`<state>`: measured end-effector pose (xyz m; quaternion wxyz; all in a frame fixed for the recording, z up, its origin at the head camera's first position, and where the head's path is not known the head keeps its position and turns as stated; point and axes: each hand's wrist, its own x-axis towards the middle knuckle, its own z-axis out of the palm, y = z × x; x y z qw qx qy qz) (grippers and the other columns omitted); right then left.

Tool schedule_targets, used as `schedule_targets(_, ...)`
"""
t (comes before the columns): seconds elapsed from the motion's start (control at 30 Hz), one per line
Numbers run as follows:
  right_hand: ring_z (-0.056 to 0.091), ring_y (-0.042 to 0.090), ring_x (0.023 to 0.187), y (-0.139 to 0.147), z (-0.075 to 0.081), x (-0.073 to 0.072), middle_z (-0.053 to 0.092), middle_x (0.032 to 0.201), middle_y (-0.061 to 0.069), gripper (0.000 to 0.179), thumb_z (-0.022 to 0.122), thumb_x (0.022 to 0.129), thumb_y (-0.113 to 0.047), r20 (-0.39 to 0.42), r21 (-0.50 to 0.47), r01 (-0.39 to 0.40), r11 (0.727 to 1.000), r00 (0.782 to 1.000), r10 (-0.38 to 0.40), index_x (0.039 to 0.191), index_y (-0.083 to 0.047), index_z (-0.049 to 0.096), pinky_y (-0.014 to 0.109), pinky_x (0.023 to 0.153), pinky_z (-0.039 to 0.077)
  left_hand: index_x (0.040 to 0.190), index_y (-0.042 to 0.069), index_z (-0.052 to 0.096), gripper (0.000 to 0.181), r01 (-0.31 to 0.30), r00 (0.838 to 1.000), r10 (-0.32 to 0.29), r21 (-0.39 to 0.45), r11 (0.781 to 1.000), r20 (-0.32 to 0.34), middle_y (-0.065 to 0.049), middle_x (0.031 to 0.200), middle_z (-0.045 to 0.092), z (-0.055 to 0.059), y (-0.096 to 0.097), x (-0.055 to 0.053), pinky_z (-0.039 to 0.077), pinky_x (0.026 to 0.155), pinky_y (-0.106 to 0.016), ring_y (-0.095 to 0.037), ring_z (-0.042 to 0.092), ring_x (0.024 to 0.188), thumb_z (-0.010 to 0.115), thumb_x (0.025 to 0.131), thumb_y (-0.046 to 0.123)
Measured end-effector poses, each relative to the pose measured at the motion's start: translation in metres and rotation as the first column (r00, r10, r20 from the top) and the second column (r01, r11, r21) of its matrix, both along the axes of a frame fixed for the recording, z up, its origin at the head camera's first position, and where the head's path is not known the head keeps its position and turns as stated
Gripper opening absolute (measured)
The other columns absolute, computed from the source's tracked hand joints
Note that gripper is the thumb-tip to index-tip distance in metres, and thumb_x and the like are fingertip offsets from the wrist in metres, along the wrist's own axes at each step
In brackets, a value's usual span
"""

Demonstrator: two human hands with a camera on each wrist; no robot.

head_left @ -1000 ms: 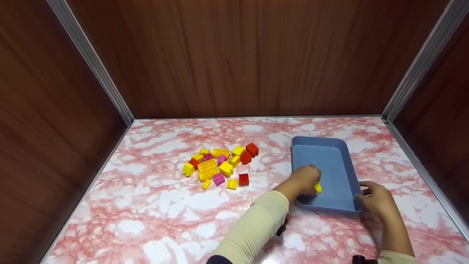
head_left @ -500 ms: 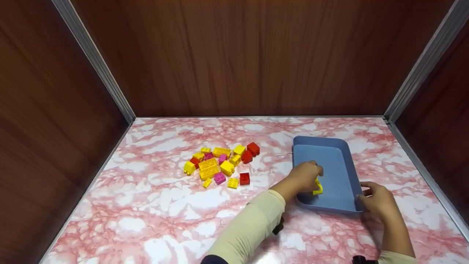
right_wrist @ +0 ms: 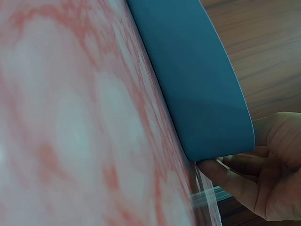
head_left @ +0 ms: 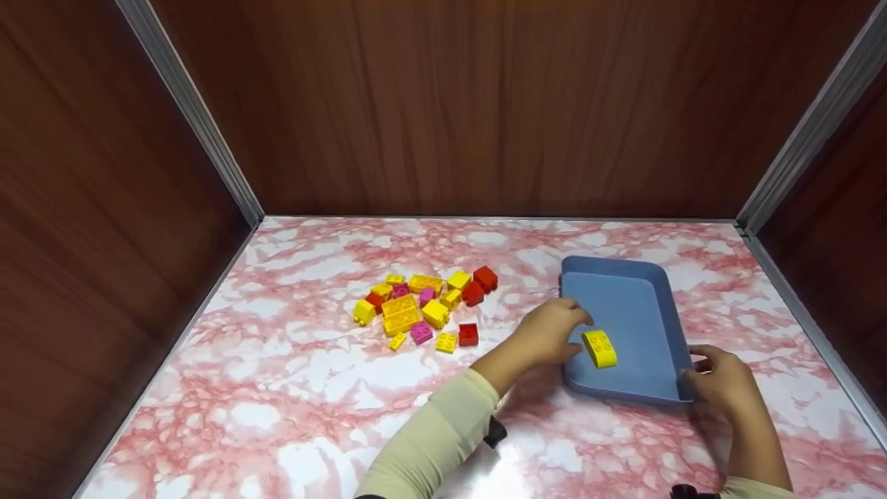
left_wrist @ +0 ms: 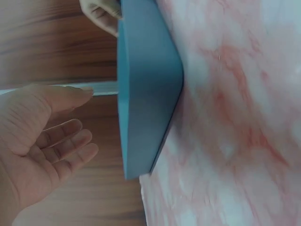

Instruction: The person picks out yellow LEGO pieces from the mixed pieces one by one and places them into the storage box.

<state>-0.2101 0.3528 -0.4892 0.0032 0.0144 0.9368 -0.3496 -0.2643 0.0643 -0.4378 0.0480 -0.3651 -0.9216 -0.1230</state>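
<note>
A yellow toy brick (head_left: 600,348) with a curved end lies in the blue-grey tray (head_left: 627,305), near its left side. My left hand (head_left: 551,333) is just left of that brick, over the tray's left rim, and holds nothing. In the left wrist view the fingers of the left hand (left_wrist: 51,136) are apart and loosely bent beside the tray wall (left_wrist: 150,84). My right hand (head_left: 724,381) grips the tray's right rim close to the front corner. The right wrist view shows the right hand (right_wrist: 268,169) with its thumb and fingers about the tray's edge (right_wrist: 202,94).
Left of the tray lies a loose group of yellow, orange, red and magenta bricks (head_left: 402,314). A red brick (head_left: 468,335) is at its near right side. Brown wood-patterned walls (head_left: 485,111) with metal edge strips enclose the marbled table (head_left: 312,416).
My left hand has let go of the yellow brick and moved left, leaving it in the tray. The right hand stays on the tray's rim. The head view has shifted slightly.
</note>
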Motion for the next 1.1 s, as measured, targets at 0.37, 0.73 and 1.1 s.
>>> schedule_targets(0.37, 0.061, 0.047, 0.094, 0.0, 0.0, 0.002, 0.058, 0.105, 0.04, 0.049, 0.06, 0.086, -0.001, 0.0, -0.01, 0.0, 1.0, 1.0, 0.0, 0.129, 0.017, 0.046, 0.043, 0.068, 0.053, 0.117, 0.012, 0.069, 0.037, -0.071, 0.997, 0.068, 0.117, 0.991, 0.03, -0.005, 0.114, 0.063, -0.011, -0.063, 0.005, 0.047, 0.094, -0.027, -0.021, 0.061, 0.104, 0.077, 0.082, 0.022)
schedule_targets(0.73, 0.06, 0.049, 0.095, 0.0, 0.001, -0.001, 0.056, 0.107, 0.042, 0.05, 0.062, 0.087, -0.002, 0.005, 0.0, -0.003, 1.0, 1.0, 0.003, 0.129, 0.018, 0.045, 0.045, 0.07, 0.053, 0.112, 0.01, 0.07, 0.034, -0.139, 0.99, 0.132, 0.173, 0.975, 0.049, -0.006, 0.108, 0.065, -0.029, -0.108, 0.01, 0.049, 0.092, -0.032, -0.023, 0.063, 0.1, 0.078, 0.08, 0.019)
schedule_targets(1.1, 0.06, 0.051, 0.096, 0.0, 0.001, -0.001, 0.059, 0.104, 0.04, 0.048, 0.063, 0.086, -0.003, -0.011, 0.015, -0.004, 1.0, 1.0, 0.004, 0.128, 0.017, 0.047, 0.049, 0.072, 0.052, 0.102, 0.003, 0.073, 0.026, -0.232, 0.97, 0.204, 0.245, 0.941, 0.133, -0.01, 0.101, 0.067, -0.033, -0.143, 0.009, 0.051, 0.089, -0.037, -0.026, 0.063, 0.095, 0.078, 0.078, 0.011)
